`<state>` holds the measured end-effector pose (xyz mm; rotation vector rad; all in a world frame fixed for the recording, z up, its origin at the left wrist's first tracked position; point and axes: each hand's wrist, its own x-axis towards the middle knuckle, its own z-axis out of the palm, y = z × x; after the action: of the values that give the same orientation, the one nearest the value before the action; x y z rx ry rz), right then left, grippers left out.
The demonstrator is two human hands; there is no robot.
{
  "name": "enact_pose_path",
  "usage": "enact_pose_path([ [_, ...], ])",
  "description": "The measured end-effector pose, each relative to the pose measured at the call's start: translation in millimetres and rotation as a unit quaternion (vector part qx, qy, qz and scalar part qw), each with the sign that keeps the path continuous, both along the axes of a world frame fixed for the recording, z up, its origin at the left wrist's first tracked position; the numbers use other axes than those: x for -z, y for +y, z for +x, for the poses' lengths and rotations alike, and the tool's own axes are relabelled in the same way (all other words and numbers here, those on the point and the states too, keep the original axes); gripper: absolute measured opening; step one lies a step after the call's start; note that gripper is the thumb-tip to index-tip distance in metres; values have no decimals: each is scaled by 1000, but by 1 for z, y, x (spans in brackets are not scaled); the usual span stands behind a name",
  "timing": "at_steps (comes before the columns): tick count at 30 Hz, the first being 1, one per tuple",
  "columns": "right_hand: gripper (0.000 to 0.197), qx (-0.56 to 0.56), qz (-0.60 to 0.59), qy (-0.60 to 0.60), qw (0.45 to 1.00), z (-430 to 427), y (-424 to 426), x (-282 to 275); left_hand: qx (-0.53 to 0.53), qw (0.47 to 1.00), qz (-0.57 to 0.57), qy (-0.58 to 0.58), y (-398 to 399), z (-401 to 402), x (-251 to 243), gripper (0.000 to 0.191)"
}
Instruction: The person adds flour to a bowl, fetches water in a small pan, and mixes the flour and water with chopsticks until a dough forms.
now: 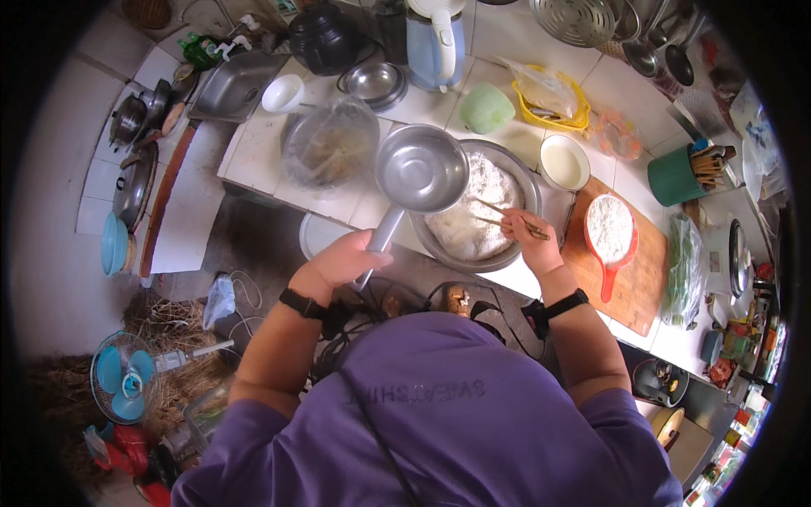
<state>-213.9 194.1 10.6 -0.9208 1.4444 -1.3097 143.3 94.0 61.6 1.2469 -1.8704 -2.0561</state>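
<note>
My left hand (348, 256) grips the handle of a metal ladle-like dipper (421, 170). Its round bowl hangs over the left rim of a large metal basin (531, 174), hiding part of it. White flour (485, 237) fills much of the basin. My right hand (533, 241) holds a pair of wooden chopsticks (497, 222), their tips at the flour. To the right, a red scoop (609, 282) heaped with flour rests on a wooden cutting board (646, 285). A bowl of whitish liquid (564, 163) stands behind the basin's right side.
A plastic-covered bowl (332, 146), a white bowl (283, 93) and a sink (234, 85) are to the left. At the back stand an electric kettle (434, 47), a green bowl (486, 108) and a yellow basket (576, 117). Bagged green vegetables (684, 272) lie right of the board.
</note>
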Motion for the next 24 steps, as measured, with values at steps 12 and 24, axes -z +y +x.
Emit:
enact_pose_path([
  [12,9,-2,-106,301,948,-12,21,-9,68,997,41,-18,-3,-1,-9,24],
  [24,6,69,2,94,993,-16,35,-16,114,990,-17,-86,3,-10,-13,28],
])
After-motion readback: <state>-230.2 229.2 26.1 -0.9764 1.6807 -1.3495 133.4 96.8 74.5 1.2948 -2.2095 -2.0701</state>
